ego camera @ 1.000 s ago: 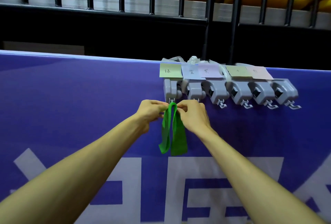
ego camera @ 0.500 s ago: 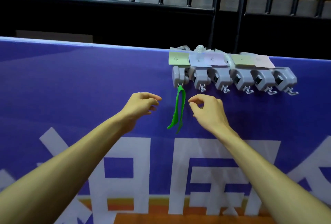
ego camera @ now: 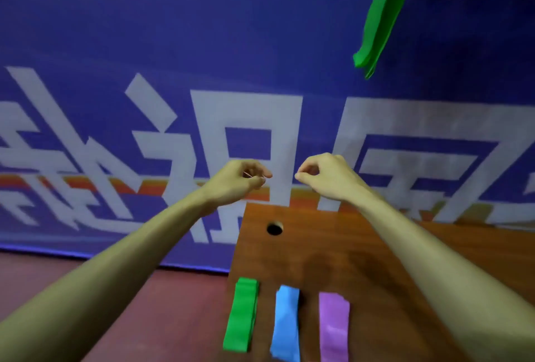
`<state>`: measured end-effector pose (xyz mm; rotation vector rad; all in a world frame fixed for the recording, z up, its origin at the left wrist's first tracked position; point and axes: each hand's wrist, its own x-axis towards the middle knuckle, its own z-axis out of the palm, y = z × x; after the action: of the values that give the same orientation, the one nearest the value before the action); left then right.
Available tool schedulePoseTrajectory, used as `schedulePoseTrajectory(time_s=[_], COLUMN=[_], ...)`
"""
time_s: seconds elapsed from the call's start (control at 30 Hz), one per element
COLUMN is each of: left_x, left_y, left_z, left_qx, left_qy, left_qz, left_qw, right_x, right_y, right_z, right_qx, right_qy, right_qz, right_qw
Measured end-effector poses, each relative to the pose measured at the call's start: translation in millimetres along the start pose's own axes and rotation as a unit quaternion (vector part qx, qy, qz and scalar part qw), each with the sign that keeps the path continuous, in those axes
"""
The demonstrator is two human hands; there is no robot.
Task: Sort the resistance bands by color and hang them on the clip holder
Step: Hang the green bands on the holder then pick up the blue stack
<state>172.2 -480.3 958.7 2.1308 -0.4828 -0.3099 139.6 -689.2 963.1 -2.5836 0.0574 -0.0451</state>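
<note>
Head view: high above the wooden table (ego camera: pixel 333 246) is the hung green band (ego camera: pixel 382 14); on its near end lie a flat green band (ego camera: pixel 241 315), blue band (ego camera: pixel 286 324) and purple band (ego camera: pixel 334 327). Over its far edge, the left hand (ego camera: pixel 243 180) and right hand (ego camera: pixel 325 179) are loosely curled and empty, so pinch the flat green band by one end.

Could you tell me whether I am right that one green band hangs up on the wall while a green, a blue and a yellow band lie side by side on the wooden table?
Not quite: the third band is purple, not yellow. The head view shows the hanging green band, and a second green band, a blue band and a purple band side by side on the wooden table.
</note>
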Motion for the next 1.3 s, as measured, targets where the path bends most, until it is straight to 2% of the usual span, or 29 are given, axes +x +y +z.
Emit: schedulePoseTrajectory(time_s=[0.23, 0.47, 0.67, 0.87, 0.93, 1.03, 1.3], left_x=[-34, -48, -52, -42, -37, -33, -26], left_y=[-125, -208, -279, -309, -317, -322, -304], left_z=[35, 84, 125, 153, 159, 167, 172], left_qx=[-0.046, -0.076, -0.086, -0.022, -0.016, 0.012, -0.050], left_qy=[-0.035, -0.090, -0.073, 0.011, 0.013, -0.001, 0.056], left_qz=[-0.112, -0.175, -0.224, -0.233, -0.267, -0.264, -0.279], left_qw=[0.992, 0.977, 0.968, 0.972, 0.964, 0.965, 0.957], right_x=[-20, -54, -74, -81, -83, -85, -86], right_y=[6, 27, 50, 63, 68, 72, 83], right_z=[127, 208, 256, 281, 284, 285, 283], right_qx=[0.048, 0.102, 0.143, 0.184, 0.193, 0.193, 0.189], right_qy=[-0.085, -0.093, -0.078, -0.071, -0.071, -0.074, -0.075], right_qz=[0.059, 0.156, 0.214, 0.251, 0.261, 0.259, 0.248], right_qw=[0.993, 0.978, 0.963, 0.948, 0.943, 0.943, 0.947])
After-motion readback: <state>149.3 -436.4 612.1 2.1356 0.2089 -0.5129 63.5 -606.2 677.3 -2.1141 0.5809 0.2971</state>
